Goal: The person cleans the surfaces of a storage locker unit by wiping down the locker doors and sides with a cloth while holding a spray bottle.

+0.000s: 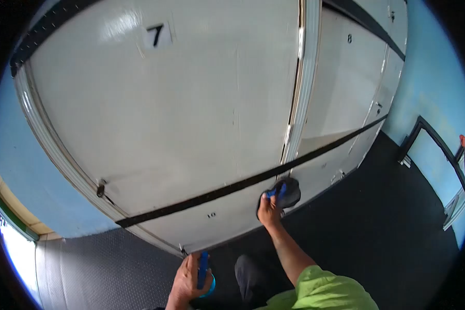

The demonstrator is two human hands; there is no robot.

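Near the bottom centre, my left hand point(185, 283) is closed around a blue object point(203, 270), with a bright cyan round edge showing beside it. My right hand point(268, 209), reaching up from a green sleeve, grips a dark cap-like item point(290, 192) with blue parts on it. The dark item is in front of the lower edge of the white cabinet, just below its black strip. What exactly either item is, I cannot make out.
White cabinet doors point(191, 113) numbered 7, 8 and 10 rise ahead, with keys or latches point(102, 189) on them. A black frame point(439, 135) leans on the blue wall at right. Dark matting point(346, 227) covers the floor.
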